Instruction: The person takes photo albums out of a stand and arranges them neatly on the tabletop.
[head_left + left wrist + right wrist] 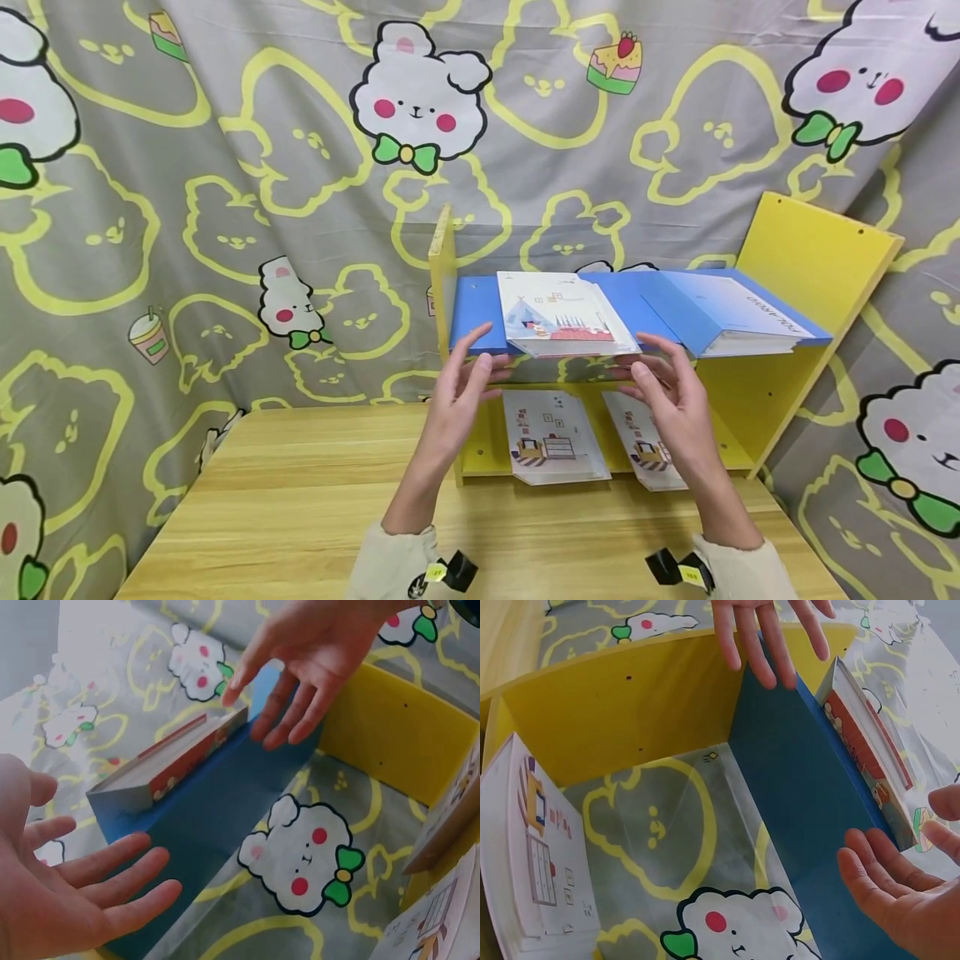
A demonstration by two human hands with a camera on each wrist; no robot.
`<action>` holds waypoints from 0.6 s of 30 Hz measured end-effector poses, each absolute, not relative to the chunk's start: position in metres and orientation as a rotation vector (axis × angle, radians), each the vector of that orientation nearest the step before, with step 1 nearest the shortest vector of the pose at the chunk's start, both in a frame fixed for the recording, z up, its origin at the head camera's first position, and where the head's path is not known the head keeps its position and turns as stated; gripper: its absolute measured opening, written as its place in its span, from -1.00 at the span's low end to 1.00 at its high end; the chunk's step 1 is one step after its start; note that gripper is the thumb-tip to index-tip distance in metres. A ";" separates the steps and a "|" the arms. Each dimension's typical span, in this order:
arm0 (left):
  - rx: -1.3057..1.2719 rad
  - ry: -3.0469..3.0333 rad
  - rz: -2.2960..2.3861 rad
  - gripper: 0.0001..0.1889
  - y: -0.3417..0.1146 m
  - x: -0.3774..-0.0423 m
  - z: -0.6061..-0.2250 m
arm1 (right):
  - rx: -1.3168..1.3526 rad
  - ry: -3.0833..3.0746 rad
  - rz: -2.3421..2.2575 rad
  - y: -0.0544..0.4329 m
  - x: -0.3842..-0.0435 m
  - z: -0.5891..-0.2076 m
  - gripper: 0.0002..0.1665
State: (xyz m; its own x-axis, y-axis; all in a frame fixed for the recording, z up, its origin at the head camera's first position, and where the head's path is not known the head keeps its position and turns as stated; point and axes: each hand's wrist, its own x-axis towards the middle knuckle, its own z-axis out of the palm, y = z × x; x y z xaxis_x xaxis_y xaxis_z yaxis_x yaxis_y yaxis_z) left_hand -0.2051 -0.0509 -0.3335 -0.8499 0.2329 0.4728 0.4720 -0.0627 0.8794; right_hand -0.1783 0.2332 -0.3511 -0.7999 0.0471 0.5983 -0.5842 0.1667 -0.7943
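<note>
On the blue upper shelf (477, 304) lies a white album with a tent drawing (558, 312), its front edge jutting toward me. My left hand (467, 387) hovers before the shelf at the album's left corner, fingers spread and nothing in them. Opposite it, my right hand (670, 392) is held at the album's right corner, also empty with fingers extended. The left wrist view shows the album (169, 757) flat on the shelf between both hands. In the right wrist view, my right hand's fingertips (855, 844) come close to the shelf's edge near the album.
A blue Polaroid album (738, 312) rests on the upper shelf's right side. Below, two white albums, one left (558, 437) and one right (645, 442), lie on the yellow lower shelf (487, 462). Yellow side panels (817, 275) flank the rack, which stands on a wooden table (300, 500) before a patterned curtain.
</note>
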 end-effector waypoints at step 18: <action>-0.830 -1.997 -2.158 -0.46 -0.034 -0.219 -0.325 | 0.563 -1.858 1.903 0.231 -0.192 -0.345 -0.42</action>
State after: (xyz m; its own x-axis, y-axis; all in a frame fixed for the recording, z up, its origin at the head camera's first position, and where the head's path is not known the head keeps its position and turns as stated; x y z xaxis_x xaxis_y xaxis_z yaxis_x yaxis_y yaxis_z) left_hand -0.2191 -0.0337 -0.3250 -0.8489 0.2935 0.4396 0.4156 -0.1431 0.8982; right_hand -0.1924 0.2308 -0.3447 -0.8297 0.0170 0.5579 -0.5582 -0.0191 -0.8295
